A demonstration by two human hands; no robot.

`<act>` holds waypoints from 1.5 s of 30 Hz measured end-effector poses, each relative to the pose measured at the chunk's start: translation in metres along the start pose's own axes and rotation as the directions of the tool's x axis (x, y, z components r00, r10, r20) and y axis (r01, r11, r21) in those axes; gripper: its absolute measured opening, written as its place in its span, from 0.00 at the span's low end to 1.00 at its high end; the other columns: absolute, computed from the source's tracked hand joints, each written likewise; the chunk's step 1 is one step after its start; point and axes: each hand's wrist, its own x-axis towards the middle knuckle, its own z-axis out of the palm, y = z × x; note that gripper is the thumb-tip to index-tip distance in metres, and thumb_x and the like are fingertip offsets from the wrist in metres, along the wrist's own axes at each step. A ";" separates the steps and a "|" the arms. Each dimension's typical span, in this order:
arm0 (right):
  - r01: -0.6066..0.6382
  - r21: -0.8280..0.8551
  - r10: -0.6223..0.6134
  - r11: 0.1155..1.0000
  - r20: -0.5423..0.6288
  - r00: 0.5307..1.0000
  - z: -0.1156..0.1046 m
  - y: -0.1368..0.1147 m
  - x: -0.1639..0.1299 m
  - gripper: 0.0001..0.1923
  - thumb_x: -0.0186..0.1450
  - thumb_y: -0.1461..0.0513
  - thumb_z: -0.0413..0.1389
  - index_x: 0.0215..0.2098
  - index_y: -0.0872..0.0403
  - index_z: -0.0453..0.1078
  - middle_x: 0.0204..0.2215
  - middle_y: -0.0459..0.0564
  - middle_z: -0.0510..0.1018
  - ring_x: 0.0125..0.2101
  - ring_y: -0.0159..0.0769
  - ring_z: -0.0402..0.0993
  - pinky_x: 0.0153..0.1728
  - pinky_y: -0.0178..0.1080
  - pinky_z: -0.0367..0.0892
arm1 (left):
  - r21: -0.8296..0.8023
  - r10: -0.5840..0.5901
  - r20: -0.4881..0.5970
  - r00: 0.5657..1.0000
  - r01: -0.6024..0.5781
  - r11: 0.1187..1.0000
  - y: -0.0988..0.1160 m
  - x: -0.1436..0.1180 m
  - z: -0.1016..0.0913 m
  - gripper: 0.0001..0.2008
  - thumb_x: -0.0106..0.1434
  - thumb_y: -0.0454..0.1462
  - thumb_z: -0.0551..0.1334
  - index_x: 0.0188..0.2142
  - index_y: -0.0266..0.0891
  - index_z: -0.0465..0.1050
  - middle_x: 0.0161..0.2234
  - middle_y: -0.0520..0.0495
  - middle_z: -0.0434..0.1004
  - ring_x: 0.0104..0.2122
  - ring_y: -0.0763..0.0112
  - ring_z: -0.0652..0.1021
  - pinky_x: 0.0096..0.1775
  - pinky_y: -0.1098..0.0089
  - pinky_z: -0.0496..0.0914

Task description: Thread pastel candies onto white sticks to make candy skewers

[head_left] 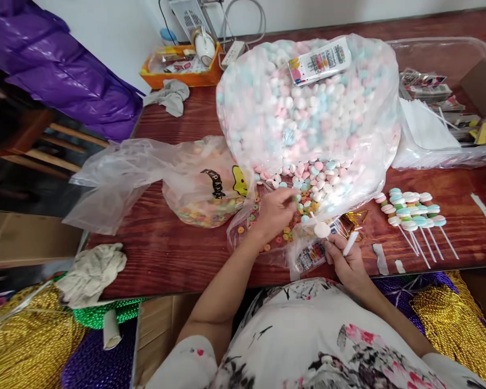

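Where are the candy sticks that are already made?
In the head view, the finished candy sticks lie in a row on the red wooden table, to the right of the right hand and just right of the big bag of pastel candies.

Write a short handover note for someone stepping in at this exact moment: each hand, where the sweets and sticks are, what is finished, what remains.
Left hand: fingers in the loose ring candies spilled at the mouth of the big bag of pastel sweets, picking at one.
Right hand: shut on a white stick with one white sweet on its tip.
Done: a batch of finished sticks lies on the table, to the right.
Left: the held stick has one piece only; both bags remain full.
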 end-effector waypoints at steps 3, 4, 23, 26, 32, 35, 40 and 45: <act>0.063 -0.107 -0.052 0.992 0.105 0.993 0.008 -0.011 0.006 0.17 0.74 0.57 0.49 0.28 0.53 0.65 0.20 0.41 0.64 0.22 0.30 0.58 0.27 0.36 0.56 | -0.558 -0.259 -0.145 0.955 0.137 0.819 0.004 -0.019 -0.019 0.14 0.51 0.35 0.73 0.39 0.41 0.81 0.34 0.50 0.83 0.32 0.69 0.81 0.38 0.67 0.77; 0.088 -0.125 -0.071 0.988 0.133 0.989 0.012 -0.014 0.008 0.17 0.74 0.57 0.48 0.28 0.52 0.65 0.20 0.42 0.64 0.23 0.31 0.58 0.28 0.36 0.56 | -0.666 -0.318 -0.142 0.937 0.147 0.732 0.007 -0.025 -0.024 0.16 0.48 0.35 0.75 0.38 0.41 0.81 0.33 0.51 0.83 0.32 0.69 0.82 0.38 0.67 0.78; 0.142 -0.157 -0.102 0.977 0.241 0.965 0.054 -0.025 0.018 0.16 0.75 0.57 0.47 0.30 0.52 0.67 0.20 0.41 0.62 0.22 0.31 0.57 0.26 0.36 0.54 | -0.450 -0.157 -0.488 0.859 -0.093 0.888 -0.002 -0.080 -0.027 0.12 0.50 0.37 0.77 0.35 0.42 0.83 0.36 0.48 0.85 0.39 0.65 0.84 0.44 0.64 0.80; 0.166 -0.171 -0.126 0.971 0.223 0.967 0.053 -0.025 0.018 0.15 0.74 0.59 0.47 0.32 0.52 0.69 0.20 0.42 0.64 0.22 0.31 0.57 0.27 0.36 0.55 | -0.521 -0.153 -0.478 0.865 -0.139 0.842 0.001 -0.080 -0.029 0.13 0.54 0.41 0.75 0.40 0.45 0.82 0.35 0.49 0.85 0.38 0.66 0.84 0.44 0.65 0.80; 0.212 -0.155 -0.177 0.965 0.211 0.961 0.050 -0.028 0.017 0.14 0.74 0.58 0.48 0.36 0.52 0.72 0.21 0.43 0.65 0.22 0.32 0.57 0.27 0.36 0.55 | -0.806 -0.304 -0.181 0.935 0.036 0.591 0.018 -0.067 -0.023 0.34 0.52 0.39 0.76 0.58 0.49 0.71 0.30 0.53 0.81 0.29 0.71 0.81 0.34 0.70 0.78; 0.176 -0.114 -0.153 0.978 0.183 0.971 0.047 -0.024 0.013 0.16 0.74 0.57 0.47 0.33 0.52 0.71 0.21 0.43 0.63 0.22 0.32 0.56 0.26 0.37 0.55 | -0.822 -0.336 -0.115 0.935 0.100 0.560 0.024 -0.072 -0.004 0.36 0.53 0.39 0.76 0.60 0.46 0.69 0.30 0.51 0.81 0.29 0.70 0.81 0.36 0.67 0.78; 0.135 -0.099 -0.126 0.986 0.097 0.987 0.037 -0.016 0.009 0.16 0.74 0.57 0.49 0.30 0.52 0.68 0.21 0.43 0.62 0.24 0.32 0.56 0.28 0.37 0.56 | -0.788 -0.300 -0.070 0.951 0.132 0.601 0.028 -0.087 0.021 0.36 0.55 0.38 0.74 0.61 0.49 0.66 0.32 0.53 0.83 0.33 0.72 0.81 0.42 0.69 0.77; 0.084 -0.063 -0.087 0.994 -0.044 0.995 0.010 -0.012 0.015 0.18 0.73 0.55 0.52 0.26 0.53 0.66 0.19 0.41 0.62 0.21 0.29 0.55 0.25 0.36 0.53 | -0.540 -0.166 -0.080 0.983 0.097 0.836 0.015 -0.039 -0.002 0.17 0.62 0.43 0.69 0.49 0.42 0.78 0.36 0.46 0.83 0.32 0.70 0.80 0.37 0.69 0.75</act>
